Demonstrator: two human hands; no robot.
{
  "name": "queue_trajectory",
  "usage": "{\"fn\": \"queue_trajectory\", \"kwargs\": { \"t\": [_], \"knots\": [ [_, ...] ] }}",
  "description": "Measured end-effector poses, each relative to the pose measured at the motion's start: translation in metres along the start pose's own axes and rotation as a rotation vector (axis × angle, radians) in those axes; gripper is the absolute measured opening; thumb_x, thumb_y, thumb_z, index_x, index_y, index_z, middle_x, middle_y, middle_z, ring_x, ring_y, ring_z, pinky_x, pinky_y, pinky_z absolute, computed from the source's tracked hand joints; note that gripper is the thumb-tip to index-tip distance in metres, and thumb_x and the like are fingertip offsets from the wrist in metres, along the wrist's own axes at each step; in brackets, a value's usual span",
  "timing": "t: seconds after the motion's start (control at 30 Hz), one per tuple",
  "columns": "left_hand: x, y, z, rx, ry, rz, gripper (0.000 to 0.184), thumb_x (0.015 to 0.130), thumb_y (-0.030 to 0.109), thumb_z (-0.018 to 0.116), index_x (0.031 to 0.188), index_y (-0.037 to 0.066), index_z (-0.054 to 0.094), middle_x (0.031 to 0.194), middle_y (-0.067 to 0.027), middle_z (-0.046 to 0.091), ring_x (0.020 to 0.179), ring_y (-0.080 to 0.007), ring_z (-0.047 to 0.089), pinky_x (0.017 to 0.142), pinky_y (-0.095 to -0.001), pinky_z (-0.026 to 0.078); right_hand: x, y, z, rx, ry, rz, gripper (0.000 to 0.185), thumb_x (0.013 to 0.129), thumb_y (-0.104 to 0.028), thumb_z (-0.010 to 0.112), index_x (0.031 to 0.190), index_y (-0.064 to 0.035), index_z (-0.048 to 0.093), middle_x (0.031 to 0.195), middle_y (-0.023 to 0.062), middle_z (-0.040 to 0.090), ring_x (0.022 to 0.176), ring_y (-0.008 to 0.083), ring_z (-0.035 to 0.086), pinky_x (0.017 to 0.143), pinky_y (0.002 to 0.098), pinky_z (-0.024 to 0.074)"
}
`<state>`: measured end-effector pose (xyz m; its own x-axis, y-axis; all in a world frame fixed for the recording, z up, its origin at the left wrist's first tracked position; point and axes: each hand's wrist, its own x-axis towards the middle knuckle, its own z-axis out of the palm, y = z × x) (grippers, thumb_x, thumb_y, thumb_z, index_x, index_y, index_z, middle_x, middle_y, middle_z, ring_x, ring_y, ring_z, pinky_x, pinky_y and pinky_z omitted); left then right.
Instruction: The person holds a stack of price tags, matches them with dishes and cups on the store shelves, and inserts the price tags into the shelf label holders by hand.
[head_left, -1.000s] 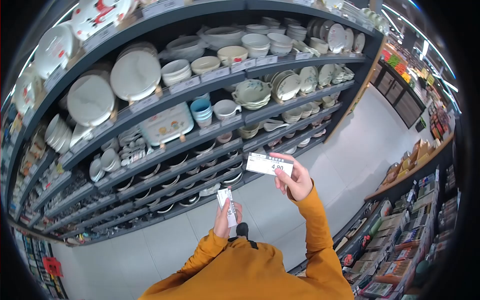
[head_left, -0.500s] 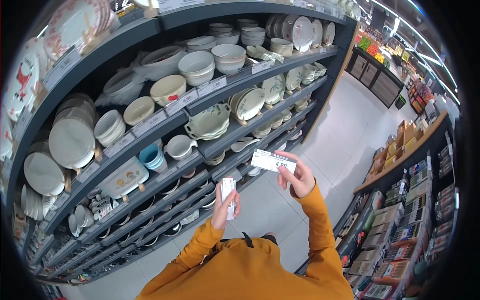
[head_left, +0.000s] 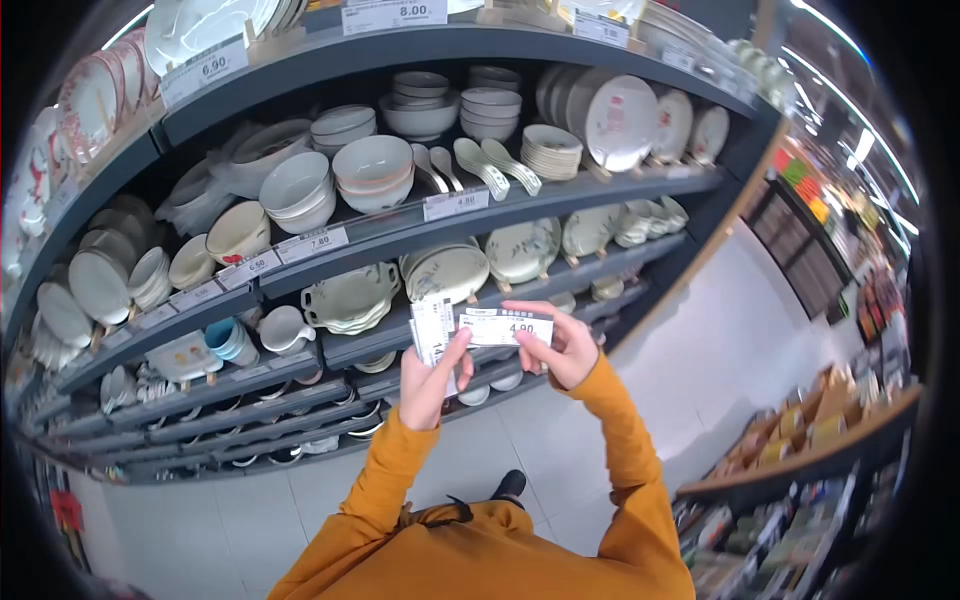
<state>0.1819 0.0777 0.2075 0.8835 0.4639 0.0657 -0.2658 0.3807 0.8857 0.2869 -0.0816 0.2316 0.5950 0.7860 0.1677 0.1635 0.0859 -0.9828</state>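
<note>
My right hand (head_left: 562, 348) pinches a white price label (head_left: 500, 326) printed with 4.90, its thumb on the front near the lower right. Between the thumb and fingers of my left hand (head_left: 432, 378) is a small stack of price labels (head_left: 430, 325), held upright. The left thumb reaches to the left end of the 4.90 label; whether it presses on it I cannot tell. Both hands are in front of the dish shelves, near a leaf-patterned oval plate (head_left: 447, 272) and a stack of green-edged handled dishes (head_left: 350, 297).
Dark shelves (head_left: 420, 228) curve across the front, with bowls (head_left: 373, 172), spoons (head_left: 480, 165) and upright plates (head_left: 620, 122). A shelf label (head_left: 456, 203) reads 4.80. Tiled floor (head_left: 690, 350) runs to the right, beside a wood-edged display (head_left: 800, 440).
My hands have come together, the 4.90 label moving left to meet the stack in my left hand. The view has turned right and closer to the shelves.
</note>
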Motion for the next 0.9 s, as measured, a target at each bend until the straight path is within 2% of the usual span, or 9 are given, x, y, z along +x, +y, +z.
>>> {"fn": "queue_trajectory", "kwargs": {
  "t": [0.1, 0.17, 0.23, 0.3, 0.4, 0.53, 0.67, 0.77, 0.9],
  "knots": [
    [0.024, -0.012, 0.026, 0.110, 0.095, 0.088, 0.023, 0.089, 0.019, 0.063, 0.098, -0.001, 0.058, 0.064, -0.0036, 0.056, 0.053, -0.0077, 0.049, 0.046, -0.0210, 0.036, 0.032, -0.018, -0.063, -0.195, -0.085, -0.108, 0.036, 0.094, -0.018, 0.053, 0.127, -0.0039, 0.051, 0.092, 0.0035, 0.061, 0.081, 0.0095, 0.058, 0.067, 0.0223, 0.0475],
    [0.040, -0.015, 0.044, 0.142, 0.183, 0.138, 0.023, 0.089, 0.020, 0.063, 0.098, -0.002, 0.058, 0.064, -0.0042, 0.057, 0.053, -0.0073, 0.049, 0.047, -0.0210, 0.037, 0.080, -0.031, -0.107, -0.260, 0.053, -0.330, 0.038, 0.096, -0.027, 0.050, 0.124, -0.0020, 0.052, 0.102, 0.0103, 0.062, 0.094, 0.0206, 0.060, 0.081, 0.0310, 0.0478],
    [0.048, -0.012, 0.062, 0.142, 0.219, 0.161, 0.023, 0.089, 0.020, 0.063, 0.096, -0.002, 0.060, 0.067, -0.0053, 0.059, 0.053, -0.0074, 0.050, 0.047, -0.0216, 0.038, 0.141, -0.032, -0.146, -0.744, 0.286, -0.585, 0.047, 0.092, -0.036, 0.055, 0.123, -0.0007, 0.053, 0.112, 0.0178, 0.058, 0.097, 0.0256, 0.058, 0.089, 0.0322, 0.0435],
    [0.053, -0.008, 0.087, 0.100, 0.301, 0.231, 0.023, 0.090, 0.018, 0.061, 0.097, -0.004, 0.060, 0.073, -0.0070, 0.062, 0.055, -0.0074, 0.052, 0.047, -0.0215, 0.039, 0.209, -0.020, -0.175, -1.277, 0.396, -0.344, 0.066, 0.082, -0.056, 0.059, 0.124, -0.0049, 0.054, 0.119, 0.0220, 0.055, 0.105, 0.0353, 0.056, 0.092, 0.0375, 0.0432],
    [0.052, -0.006, 0.096, 0.144, 0.356, 0.281, 0.023, 0.090, 0.017, 0.060, 0.097, -0.005, 0.060, 0.078, -0.0081, 0.064, 0.056, -0.0072, 0.052, 0.048, -0.0210, 0.040, 0.247, -0.010, -0.185, -1.317, 0.410, -0.244, 0.085, 0.068, -0.073, 0.057, 0.126, -0.0104, 0.054, 0.127, 0.0237, 0.049, 0.111, 0.0402, 0.053, 0.096, 0.0418, 0.0424],
    [0.054, -0.009, 0.106, 0.153, 0.404, 0.321, 0.022, 0.091, 0.016, 0.060, 0.097, -0.005, 0.060, 0.077, -0.0080, 0.063, 0.056, -0.0069, 0.052, 0.047, -0.0207, 0.040, 0.253, -0.016, -0.182, -1.295, 0.328, -0.088, 0.088, 0.070, -0.075, 0.052, 0.132, -0.0125, 0.047, 0.129, 0.0251, 0.048, 0.113, 0.0419, 0.052, 0.096, 0.0434, 0.0417],
    [0.058, -0.016, 0.118, 0.164, 0.407, 0.333, 0.023, 0.091, 0.017, 0.059, 0.097, -0.005, 0.060, 0.076, -0.0080, 0.063, 0.055, -0.0068, 0.051, 0.047, -0.0207, 0.039, 0.263, -0.003, -0.187, -1.227, 0.440, -0.258, 0.077, 0.071, -0.066, 0.056, 0.126, -0.0128, 0.052, 0.117, 0.0259, 0.053, 0.111, 0.0414, 0.051, 0.093, 0.0454, 0.0425],
    [0.062, -0.021, 0.124, 0.167, 0.413, 0.333, 0.023, 0.091, 0.017, 0.059, 0.097, -0.005, 0.060, 0.076, -0.0080, 0.063, 0.055, -0.0068, 0.051, 0.047, -0.0206, 0.039, 0.265, -0.004, -0.191, -1.159, 0.401, -0.301, 0.076, 0.072, -0.063, 0.057, 0.127, -0.0117, 0.052, 0.126, 0.0256, 0.050, 0.118, 0.0407, 0.047, 0.102, 0.0414, 0.0352],
    [0.064, -0.029, 0.127, 0.158, 0.399, 0.327, 0.023, 0.091, 0.017, 0.059, 0.098, -0.005, 0.060, 0.077, -0.0085, 0.063, 0.055, -0.0071, 0.051, 0.047, -0.0207, 0.039, 0.242, -0.013, -0.186, -1.019, 0.498, -0.611, 0.062, 0.072, -0.047, 0.066, 0.122, -0.0120, 0.056, 0.123, 0.0229, 0.051, 0.113, 0.0381, 0.048, 0.099, 0.0413, 0.0366]
  ]
}}
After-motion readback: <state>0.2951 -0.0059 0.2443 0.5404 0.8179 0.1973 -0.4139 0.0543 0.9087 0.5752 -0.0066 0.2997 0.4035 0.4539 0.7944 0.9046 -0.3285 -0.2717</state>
